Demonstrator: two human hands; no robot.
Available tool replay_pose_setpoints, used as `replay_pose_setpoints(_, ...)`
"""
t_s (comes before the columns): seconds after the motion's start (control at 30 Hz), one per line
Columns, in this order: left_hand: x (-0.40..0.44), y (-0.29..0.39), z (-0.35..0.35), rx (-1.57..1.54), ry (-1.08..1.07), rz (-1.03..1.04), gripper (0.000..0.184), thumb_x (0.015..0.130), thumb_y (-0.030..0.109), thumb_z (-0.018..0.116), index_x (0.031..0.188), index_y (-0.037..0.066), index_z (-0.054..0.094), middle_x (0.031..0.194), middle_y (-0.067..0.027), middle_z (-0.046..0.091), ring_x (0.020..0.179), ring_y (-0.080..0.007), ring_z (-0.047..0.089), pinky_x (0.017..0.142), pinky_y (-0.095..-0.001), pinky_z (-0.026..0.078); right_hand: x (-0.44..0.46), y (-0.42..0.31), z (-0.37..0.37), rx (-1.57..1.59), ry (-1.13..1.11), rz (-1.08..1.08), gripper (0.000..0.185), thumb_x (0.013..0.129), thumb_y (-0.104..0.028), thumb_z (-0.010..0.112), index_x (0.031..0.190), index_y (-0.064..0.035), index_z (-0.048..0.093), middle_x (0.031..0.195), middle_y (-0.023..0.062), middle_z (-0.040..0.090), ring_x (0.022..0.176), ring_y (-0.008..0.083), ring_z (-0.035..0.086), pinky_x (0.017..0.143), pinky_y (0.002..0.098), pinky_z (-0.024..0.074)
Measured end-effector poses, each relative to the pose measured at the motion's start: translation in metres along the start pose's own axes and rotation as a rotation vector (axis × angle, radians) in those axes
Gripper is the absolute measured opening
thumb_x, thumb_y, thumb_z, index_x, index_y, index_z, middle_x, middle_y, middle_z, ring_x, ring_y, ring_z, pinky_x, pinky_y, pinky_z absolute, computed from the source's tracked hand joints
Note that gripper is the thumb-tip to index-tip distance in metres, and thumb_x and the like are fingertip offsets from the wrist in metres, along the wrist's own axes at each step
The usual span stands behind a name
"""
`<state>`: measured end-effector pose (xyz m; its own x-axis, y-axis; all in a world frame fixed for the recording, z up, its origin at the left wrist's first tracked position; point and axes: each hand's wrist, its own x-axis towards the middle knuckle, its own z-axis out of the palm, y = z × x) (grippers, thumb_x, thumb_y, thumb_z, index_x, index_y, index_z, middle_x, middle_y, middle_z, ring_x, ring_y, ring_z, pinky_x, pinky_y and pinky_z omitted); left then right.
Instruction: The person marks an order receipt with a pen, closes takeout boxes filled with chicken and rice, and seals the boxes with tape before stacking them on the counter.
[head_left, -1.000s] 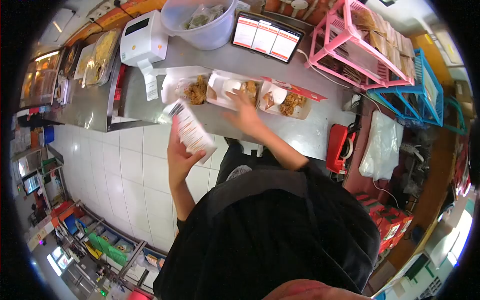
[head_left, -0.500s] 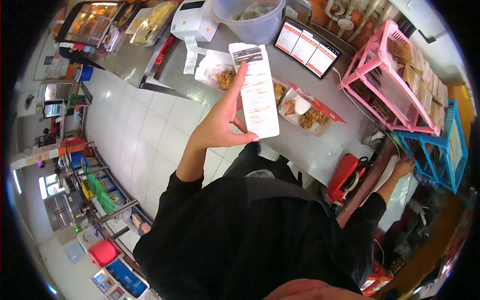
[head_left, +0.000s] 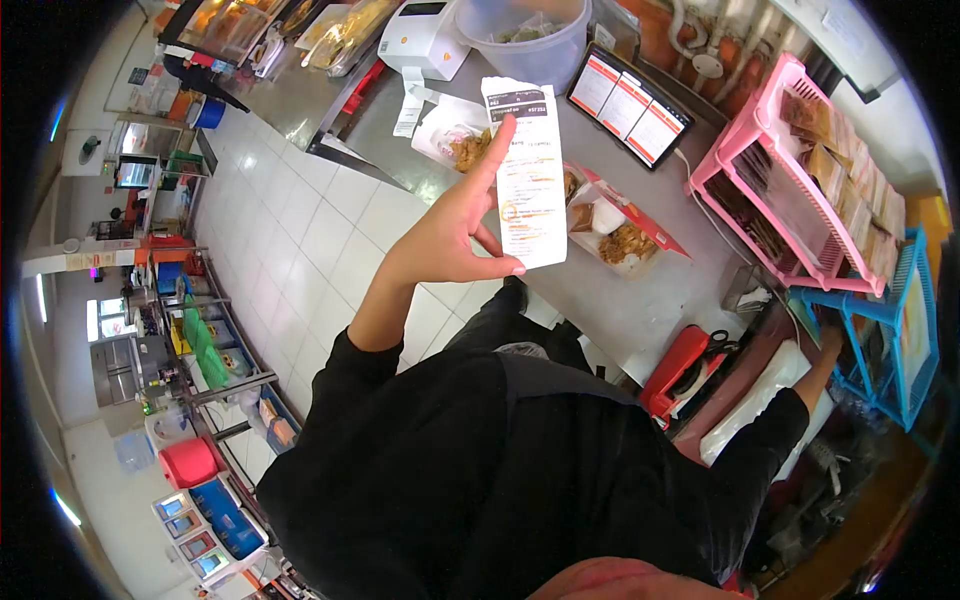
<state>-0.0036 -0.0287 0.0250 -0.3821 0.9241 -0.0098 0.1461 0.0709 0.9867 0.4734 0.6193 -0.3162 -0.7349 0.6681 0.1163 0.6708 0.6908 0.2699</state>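
Note:
My left hand (head_left: 450, 235) is closed on a long printed receipt (head_left: 530, 190) with orange marks, held up over the counter's edge. My right hand (head_left: 829, 340) reaches to the far right, at the blue plastic rack (head_left: 880, 320); its fingers are hidden there. Behind the receipt, an open food box (head_left: 635, 262) with fried pieces and a white round portion rests on the steel counter. Partly covered by my left hand and the receipt is another white box (head_left: 436, 135) with fried food in it.
A label printer (head_left: 425, 40), a clear tub (head_left: 525, 50) and a tablet (head_left: 628, 105) line the counter's back. On the right stand a pink rack (head_left: 790, 180) of packets and a red tape dispenser (head_left: 680, 370). White plastic bags (head_left: 760, 400) lie below my right forearm.
My right hand has moved farther right, into the blue rack, and its fingers have gone out of sight. My left hand still holds the receipt, and the view has shifted slightly.

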Motion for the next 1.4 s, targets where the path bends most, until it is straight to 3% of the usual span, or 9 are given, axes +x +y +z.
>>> replay_pose_setpoints(0.37, 0.000, -0.005, -0.026, -0.019, 0.001, -0.034, 0.119, 0.066, -0.009, 0.068, 0.150, 0.016, -0.013, 0.156, -0.0149, 0.010, 0.137, -0.0294, 0.032, 0.068, -0.0283, 0.057, -0.030, -0.067, -0.094, -0.166, 0.024, 0.834, 0.022, 0.083, -0.024, 0.060, 0.092, -0.0077, 0.072, 0.090, 0.0125, 0.071, 0.079, 0.0337, 0.068, 0.071, 0.0422, 0.0547)
replay_pose_setpoints(0.6, 0.001, -0.019, -0.076, -0.033, -0.015, -0.026, 0.119, 0.067, -0.008, 0.069, 0.150, 0.016, -0.013, 0.156, -0.0152, 0.007, 0.137, -0.0297, 0.031, 0.069, -0.0288, 0.057, -0.107, -0.131, -0.129, 0.787, 1.096, 0.841, 0.030, 0.088, -0.024, 0.065, 0.094, 0.0052, 0.070, 0.096, 0.0193, 0.070, 0.085, 0.0256, 0.068, 0.072, 0.0360, 0.0551)
replay_pose_setpoints(0.77, -0.001, -0.038, -0.139, -0.052, -0.028, 0.016, 0.119, 0.066, -0.009, 0.068, 0.150, 0.016, -0.013, 0.156, -0.0153, 0.007, 0.136, -0.0300, 0.033, 0.070, -0.0302, 0.058, -0.159, -0.325, -0.280, 1.531, 0.783, 0.949, 0.028, 0.086, -0.007, 0.062, 0.111, 0.0042, 0.058, 0.104, 0.0154, 0.066, 0.094, 0.0161, 0.062, 0.087, 0.0325, 0.0508)
replay_pose_setpoints(0.8, -0.001, -0.042, -0.153, -0.047, -0.031, 0.030, 0.119, 0.066, -0.009, 0.068, 0.150, 0.016, -0.013, 0.156, -0.0152, 0.007, 0.135, -0.0299, 0.033, 0.070, -0.0304, 0.058, -0.181, -0.351, -0.250, 1.822, 0.634, 0.651, 0.025, 0.086, -0.006, 0.061, 0.109, 0.0024, 0.058, 0.100, 0.0115, 0.065, 0.091, 0.0184, 0.062, 0.088, 0.0331, 0.0491)
replay_pose_setpoints(0.97, -0.017, -0.057, -0.218, -0.049, -0.030, 0.084, 0.120, 0.066, -0.008, 0.071, 0.150, 0.015, -0.012, 0.155, -0.0152, 0.010, 0.134, -0.0296, 0.034, 0.070, -0.0305, 0.058, -0.110, -0.641, -0.330, 1.749, -0.191, 0.448, 0.029, 0.079, 0.002, 0.070, 0.106, -0.0034, 0.062, 0.099, 0.0063, 0.060, 0.095, 0.0213, 0.064, 0.076, 0.0304, 0.0560)
replay_pose_setpoints(1.13, -0.031, -0.066, -0.252, 0.007, 0.006, 0.168, 0.123, 0.065, -0.004, 0.075, 0.150, 0.013, -0.012, 0.155, -0.0157, 0.011, 0.133, -0.0284, 0.036, 0.070, -0.0301, 0.058, -0.023, -0.803, -0.325, 1.404, 0.271, -0.346, 0.023, 0.070, 0.004, 0.067, 0.092, -0.0005, 0.065, 0.096, 0.0134, 0.059, 0.084, 0.0323, 0.062, 0.072, 0.0369, 0.0523)
replay_pose_setpoints(1.23, -0.035, -0.080, -0.270, 0.019, -0.016, 0.191, 0.123, 0.065, -0.001, 0.077, 0.149, 0.011, -0.012, 0.153, -0.0180, 0.013, 0.130, -0.0277, 0.040, 0.071, -0.0286, 0.058, 0.032, -0.837, -0.328, 1.287, 0.200, -0.388, 0.037, 0.072, -0.009, 0.070, 0.108, -0.0029, 0.063, 0.115, 0.0157, 0.056, 0.107, 0.0319, 0.056, 0.089, 0.0424, 0.0483)
replay_pose_setpoints(1.27, -0.034, -0.085, -0.273, -0.028, -0.021, 0.182, 0.124, 0.065, 0.000, 0.078, 0.149, 0.010, -0.012, 0.153, -0.0190, 0.015, 0.129, -0.0275, 0.042, 0.071, -0.0278, 0.057, 0.043, -0.837, -0.328, 1.096, 0.012, -0.485, 0.046, 0.083, -0.017, 0.064, 0.126, -0.0043, 0.053, 0.137, 0.0196, 0.044, 0.131, 0.0349, 0.036, 0.105, 0.0457, 0.0353)
replay_pose_setpoints(1.4, -0.036, -0.094, -0.271, -0.153, -0.040, 0.140, 0.128, 0.063, 0.006, 0.082, 0.149, 0.011, -0.013, 0.149, -0.0193, 0.024, 0.135, -0.0339, 0.034, 0.098, -0.0412, 0.045, 0.005, -0.757, -0.333, 1.211, 0.453, -0.103, 0.056, 0.072, -0.015, 0.075, 0.124, -0.0088, 0.055, 0.129, 0.0198, 0.048, 0.115, 0.0391, 0.047, 0.097, 0.0504, 0.0371)
